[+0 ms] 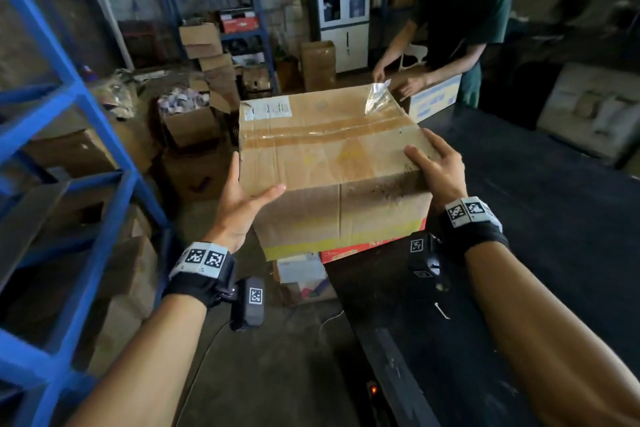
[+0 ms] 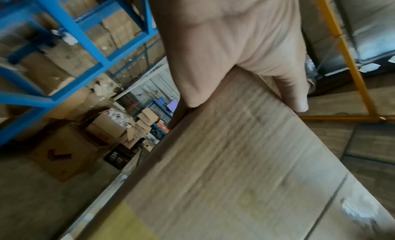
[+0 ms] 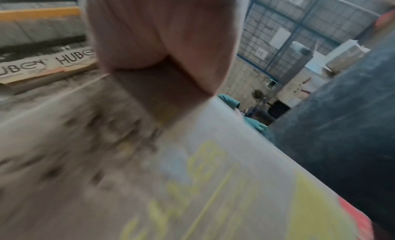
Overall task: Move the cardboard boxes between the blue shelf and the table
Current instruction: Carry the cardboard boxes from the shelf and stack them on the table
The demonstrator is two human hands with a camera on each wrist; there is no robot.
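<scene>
A large worn cardboard box (image 1: 322, 149) with clear tape across its top and a yellow and red band at its base is between my hands, over the near left corner of the black table (image 1: 536, 218). I cannot tell whether it rests on the table. My left hand (image 1: 242, 198) grips its left side, thumb over the top edge. Round the near right corner my right hand (image 1: 440, 167) holds on, thumb on top. The left wrist view shows the left hand (image 2: 224, 41) clamped on the box (image 2: 235, 167). The blue shelf (image 1: 86, 108) stands at my left.
Another person (image 1: 460, 18) stands at the table's far end, handling a white box (image 1: 434, 97). Several cardboard boxes (image 1: 190, 125) crowd the floor ahead between shelf and table. More boxes (image 1: 69, 153) fill the blue shelf. A small metal piece (image 1: 442, 310) lies on the table near me.
</scene>
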